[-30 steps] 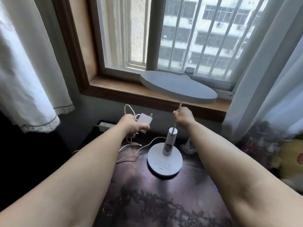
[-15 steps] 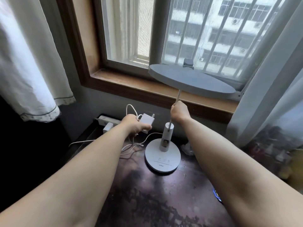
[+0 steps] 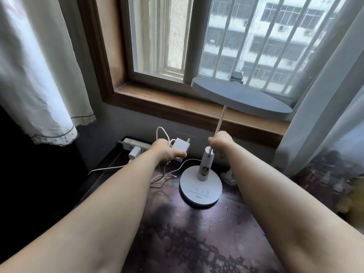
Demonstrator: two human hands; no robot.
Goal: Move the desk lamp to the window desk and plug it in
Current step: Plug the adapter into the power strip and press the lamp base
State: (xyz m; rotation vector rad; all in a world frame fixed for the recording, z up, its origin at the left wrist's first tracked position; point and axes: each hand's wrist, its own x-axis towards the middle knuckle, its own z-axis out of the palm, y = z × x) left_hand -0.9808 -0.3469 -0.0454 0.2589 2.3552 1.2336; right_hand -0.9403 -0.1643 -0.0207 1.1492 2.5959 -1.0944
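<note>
A white desk lamp stands on the dark window desk (image 3: pixel 189 233), its round base (image 3: pixel 201 188) flat on the top and its flat oval head (image 3: pixel 240 97) level with the sill. My right hand (image 3: pixel 220 141) is closed around the thin stem just above the base post. My left hand (image 3: pixel 167 152) grips the lamp's white plug adapter (image 3: pixel 182 147), prongs pointing up and right, held above the desk. Its white cord (image 3: pixel 163 176) lies in loops between the hand and the base. A white power strip (image 3: pixel 136 144) lies at the desk's back left corner.
Another white plug (image 3: pixel 134 152) sits in the power strip. The wooden window sill (image 3: pixel 177 107) runs just behind the desk. White curtains hang at left (image 3: pixel 39 75) and right (image 3: pixel 325 115). Blurred clutter (image 3: pixel 331 180) lies beyond the desk's right edge.
The view has shifted, showing more of the power strip at the left. The lamp base rests on the desk and both hands keep their grips.
</note>
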